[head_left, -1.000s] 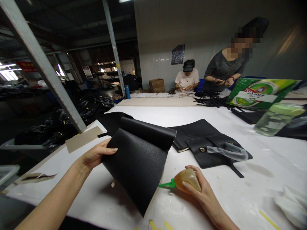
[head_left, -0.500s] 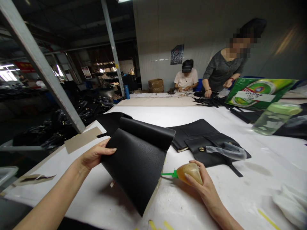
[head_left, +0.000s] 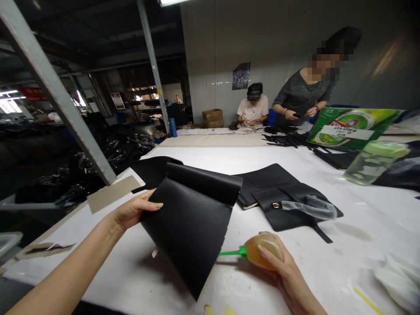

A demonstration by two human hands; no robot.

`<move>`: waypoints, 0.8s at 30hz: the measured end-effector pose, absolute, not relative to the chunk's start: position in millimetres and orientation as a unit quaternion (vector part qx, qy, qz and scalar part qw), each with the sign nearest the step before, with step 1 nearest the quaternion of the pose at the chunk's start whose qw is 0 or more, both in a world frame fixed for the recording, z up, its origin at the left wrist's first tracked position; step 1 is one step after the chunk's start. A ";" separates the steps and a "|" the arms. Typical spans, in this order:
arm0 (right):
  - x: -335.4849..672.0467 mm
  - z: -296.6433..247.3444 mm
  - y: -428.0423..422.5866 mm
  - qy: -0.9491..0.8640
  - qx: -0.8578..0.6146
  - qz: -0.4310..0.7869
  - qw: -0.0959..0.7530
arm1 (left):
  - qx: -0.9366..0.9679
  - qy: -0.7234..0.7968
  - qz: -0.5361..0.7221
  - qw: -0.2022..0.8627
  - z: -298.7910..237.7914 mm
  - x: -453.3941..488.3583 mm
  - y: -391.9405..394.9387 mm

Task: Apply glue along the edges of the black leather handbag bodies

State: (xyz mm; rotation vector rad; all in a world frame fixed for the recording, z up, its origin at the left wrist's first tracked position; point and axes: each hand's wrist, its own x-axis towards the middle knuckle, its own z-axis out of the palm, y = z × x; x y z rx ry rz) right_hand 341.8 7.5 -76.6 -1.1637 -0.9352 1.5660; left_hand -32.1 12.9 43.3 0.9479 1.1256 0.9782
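Observation:
My left hand [head_left: 139,210] pinches the left edge of a black leather panel [head_left: 188,227], thumb on top, and holds it tilted above the table. The panel's far end is curled over into a roll. In my right hand [head_left: 284,267] lies a squeeze bottle [head_left: 262,251] of amber liquid, fingers wrapped round it. Its thin green nozzle [head_left: 231,253] points left, with the tip at the panel's right edge. Behind the bottle, a black leather bag piece [head_left: 282,197] with a gold clasp and a strap rests flat on the table.
On the white table [head_left: 357,262] stand a green-lidded water bottle [head_left: 374,164] and a green printed box [head_left: 352,129] at right. A grey-brown card [head_left: 113,194] lies at left. Two co-workers sit or stand at the far end by black strips [head_left: 282,139]. A metal post [head_left: 62,96] rises at left.
The nozzle tip has slid down along the panel's right edge, my right hand moving slightly down and right. My left hand keeps its hold. The standing co-worker's hand has lifted from the strips.

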 end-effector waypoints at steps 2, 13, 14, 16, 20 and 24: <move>345.7 -75.0 9.6 -0.315 -0.475 0.653 0.499 | 0.415 0.504 0.410 0.637 53.4 -27.2 19.0; 354.6 -74.4 4.7 -0.275 -0.456 0.653 0.538 | 0.296 0.575 0.375 0.664 86.7 39.0 65.7; 355.0 -73.9 4.9 -0.276 -0.456 0.653 0.538 | 0.283 0.575 0.382 0.666 89.7 45.0 67.5; 356.2 -73.6 5.7 -0.279 -0.457 0.650 0.539 | 0.267 0.579 0.393 0.663 97.3 54.3 70.0; 357.3 -73.6 7.1 -0.278 -0.460 0.646 0.542 | 0.297 0.609 0.418 0.605 112.9 58.3 70.8; 357.0 -70.4 7.0 -0.282 -0.456 0.642 0.548 | 0.339 0.618 0.430 0.564 116.4 44.0 62.4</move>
